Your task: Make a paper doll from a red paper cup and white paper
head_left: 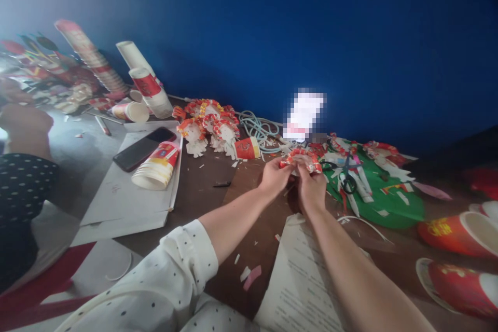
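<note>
a person's left hand (275,179) and right hand (312,187) come close together on a red-rimmed paper flower (301,158), which is held just left of the green sheet (404,212). the left hand is pinched on the flower's left part, the right hand on its near edge; whether the two hands touch each other, one cannot tell.

on the green sheet lie dark-handled scissors (349,184), a white tube (363,181) and paper scraps. beyond the flower and left of the green sheet, a bright blurred-out screen (303,115) stands before the blue wall (249,36).

farther left of the green sheet come a pale blue cord (254,127), a red paper cup (246,149) on its side and a heap of curled paper-cup flowers (212,122). well left of it, a black smartphone (143,148) and a stack of nested paper cups (156,166) rest on a white board (128,192); past those, a co-worker's dotted sleeve (25,187) shows.

nearer the person than the green sheet, and to its left, a printed page (299,275) lies partly under the right forearm. to the green sheet's right are blurred red cups (447,233).
</note>
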`<state>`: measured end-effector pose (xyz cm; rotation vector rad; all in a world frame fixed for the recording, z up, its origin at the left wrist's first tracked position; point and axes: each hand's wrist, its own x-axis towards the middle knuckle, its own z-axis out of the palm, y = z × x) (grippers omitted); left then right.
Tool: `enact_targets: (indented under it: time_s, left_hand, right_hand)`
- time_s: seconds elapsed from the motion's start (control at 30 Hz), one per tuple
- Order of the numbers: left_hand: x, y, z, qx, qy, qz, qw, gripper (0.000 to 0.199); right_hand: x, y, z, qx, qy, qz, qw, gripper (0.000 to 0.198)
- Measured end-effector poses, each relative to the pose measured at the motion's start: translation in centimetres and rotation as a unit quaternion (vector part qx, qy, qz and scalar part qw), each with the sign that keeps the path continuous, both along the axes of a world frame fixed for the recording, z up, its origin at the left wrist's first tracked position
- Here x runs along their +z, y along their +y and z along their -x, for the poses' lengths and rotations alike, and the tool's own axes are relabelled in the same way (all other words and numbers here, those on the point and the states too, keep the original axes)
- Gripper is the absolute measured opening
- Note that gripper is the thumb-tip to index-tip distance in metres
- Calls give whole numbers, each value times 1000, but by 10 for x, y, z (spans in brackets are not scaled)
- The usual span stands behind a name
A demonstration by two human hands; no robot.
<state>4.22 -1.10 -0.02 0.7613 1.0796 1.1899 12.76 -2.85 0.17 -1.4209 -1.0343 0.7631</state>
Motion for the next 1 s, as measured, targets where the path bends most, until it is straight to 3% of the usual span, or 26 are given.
enact_targets:
  time_s: [0.2, 0.37, 0.6, 0.8, 1.0]
  left_hand:
    - [0, -3, 0, -15, 56, -21, 998, 20]
    - [2, -4, 4, -22, 78, -40, 996, 21]
    - [-2, 4, 10, 25, -22, -53, 998, 14]
    - [1, -1, 10, 2, -137, -41, 990, 12]
    - [3, -3, 11, 24, -67, -8, 997, 16]
  right_hand:
    - [-10, 4, -8, -49, -34, 4, 998, 32]
    - [-5, 1, -7, -9, -72, -38, 997, 34]
    - [-1, -6, 0, 14, -81, -26, 996, 36]
    - [-13, -2, -6, 6, -47, -47, 998, 37]
    - [-12, -4, -8, 2, -10, -48, 999, 43]
